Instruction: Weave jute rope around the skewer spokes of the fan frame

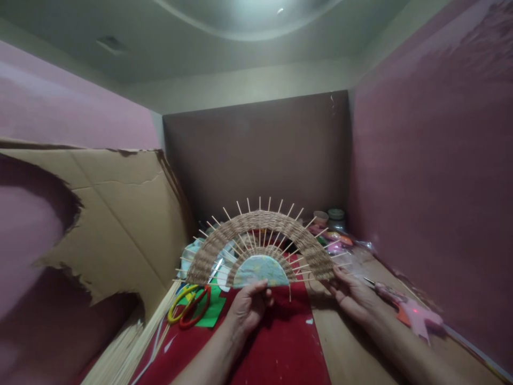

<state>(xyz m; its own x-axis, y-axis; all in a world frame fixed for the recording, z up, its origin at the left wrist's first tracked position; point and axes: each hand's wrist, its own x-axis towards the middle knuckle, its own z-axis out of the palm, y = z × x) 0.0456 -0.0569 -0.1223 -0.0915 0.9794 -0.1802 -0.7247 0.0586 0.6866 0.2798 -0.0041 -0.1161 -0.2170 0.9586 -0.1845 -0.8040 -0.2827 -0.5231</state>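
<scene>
Held up in front of me is a half-round woven fan (260, 220), made of thin sticks laced with brown twine in two bands. Its sticks radiate outward, their tips sticking out past the outer band. A pale blue-green patterned half-disc (260, 270) covers the centre. My left hand (251, 307) pinches the bottom edge of this half-disc, thumb in front. At the fan's lower right end, my right hand (350, 293) grips the outer woven band between thumb and fingers. A short loose end of twine hangs below the half-disc's right corner.
Scissors with yellow and red handles (188, 307) lie on green sheets (214, 310) at left, over a red cloth (280, 342). Long thin sticks (128, 342) lie further left, beside torn cardboard (120, 214). A pink glue gun (417, 315) with a red light sits right. Jars (335, 216) stand behind.
</scene>
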